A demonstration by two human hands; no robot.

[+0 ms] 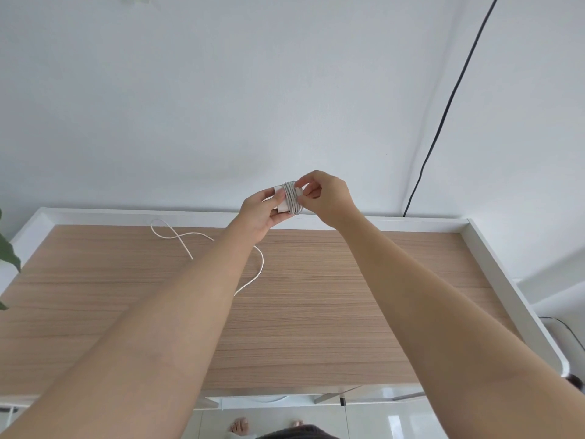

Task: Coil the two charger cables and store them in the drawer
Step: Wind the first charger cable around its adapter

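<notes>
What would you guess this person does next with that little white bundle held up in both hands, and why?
Probably tuck in the cable's end so the wraps hold. The left hand grips the white charger block, its cable already wound round it, and the right hand pinches at the coils. A second cable lies loose on the desk.

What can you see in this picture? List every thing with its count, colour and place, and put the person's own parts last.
charger block: one, white, held up over the desk's far edge, cable wound round it
wound cable: one, white, coiled round the block
loose cable: one, white, lying looped on the desk, left of centre
desk: one, wood top, white raised rim
black cord: one, hanging down the wall, right
plant leaves: green, left edge
wall: white, behind
left hand: holds the block
right hand: pinches the wound cable
feet: bottom edge, on pale floor
</notes>
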